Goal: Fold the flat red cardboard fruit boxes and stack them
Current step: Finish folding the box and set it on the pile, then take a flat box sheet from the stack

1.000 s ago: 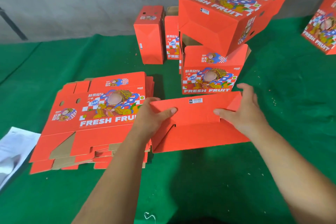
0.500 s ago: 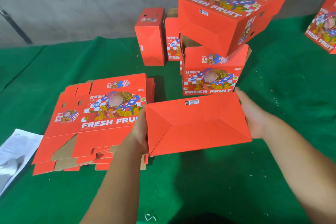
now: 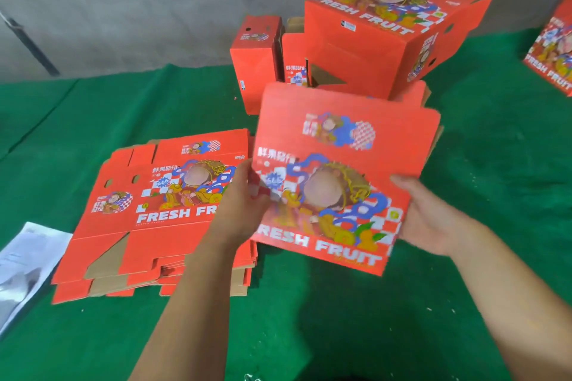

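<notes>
Both hands (image 3: pixel 244 204) (image 3: pixel 424 216) grip a box (image 3: pixel 340 182), hiding stacked boxes (image 3: pixel 387 34) behind.

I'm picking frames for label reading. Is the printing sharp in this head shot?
Head view: the held box is motion-blurred, its lettering smeared; the flat stack reads crisply; wide-angle bending shows at the edges; soft light, with a shadow on the green cloth under the box.

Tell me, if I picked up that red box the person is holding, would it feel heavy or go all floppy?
Probably light: the hands, left and right, hold the folded box just by its side edges. Likely fairly stiff too, since its printed panel looks flat without sagging. The top flap might wobble, as it stands loose above the panel.
</notes>
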`<state>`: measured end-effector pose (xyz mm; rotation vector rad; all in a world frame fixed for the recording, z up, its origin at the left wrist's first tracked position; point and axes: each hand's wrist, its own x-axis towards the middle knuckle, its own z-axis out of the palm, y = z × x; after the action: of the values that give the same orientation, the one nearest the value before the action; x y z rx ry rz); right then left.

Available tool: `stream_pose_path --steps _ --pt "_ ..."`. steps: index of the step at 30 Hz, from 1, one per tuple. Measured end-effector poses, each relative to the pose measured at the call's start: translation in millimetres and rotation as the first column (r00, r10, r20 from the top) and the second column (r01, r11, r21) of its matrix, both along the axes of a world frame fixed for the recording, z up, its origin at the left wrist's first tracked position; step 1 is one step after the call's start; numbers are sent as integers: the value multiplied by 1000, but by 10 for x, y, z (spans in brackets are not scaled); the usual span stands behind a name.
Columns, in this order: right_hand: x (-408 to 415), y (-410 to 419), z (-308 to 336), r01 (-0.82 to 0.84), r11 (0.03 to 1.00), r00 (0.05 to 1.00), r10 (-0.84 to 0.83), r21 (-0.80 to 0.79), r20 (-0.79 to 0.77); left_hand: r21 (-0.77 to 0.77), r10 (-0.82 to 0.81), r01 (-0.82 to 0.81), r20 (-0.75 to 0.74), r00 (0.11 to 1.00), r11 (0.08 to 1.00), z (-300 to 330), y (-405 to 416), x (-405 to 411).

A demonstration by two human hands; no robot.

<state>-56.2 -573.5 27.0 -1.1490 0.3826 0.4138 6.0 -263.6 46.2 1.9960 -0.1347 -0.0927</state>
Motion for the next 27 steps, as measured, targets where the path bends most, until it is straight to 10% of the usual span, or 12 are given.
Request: stream_pose_path --steps 6,12,16,22,27 --pt "-9 583 75 217 871 952 -90 -440 292 46 392 -392 -7 920 919 -110 -93 81" --pt "405 1201 308 351 753 884 -71 -557 462 44 122 -134 219 968 990 153 -74 668" --pt "974 1515 547 160 925 973 -89 -345 214 609 -120 83 20 993 789 325 -88 1107" --pt "813 1677 214 -38 893 995 76 -449 67 581 -6 34 -51 999 813 -141 145 683" --pt "478 1847 -163 -276 874 961 243 -400 -131 876 111 251 -322 940 413 -920 478 116"
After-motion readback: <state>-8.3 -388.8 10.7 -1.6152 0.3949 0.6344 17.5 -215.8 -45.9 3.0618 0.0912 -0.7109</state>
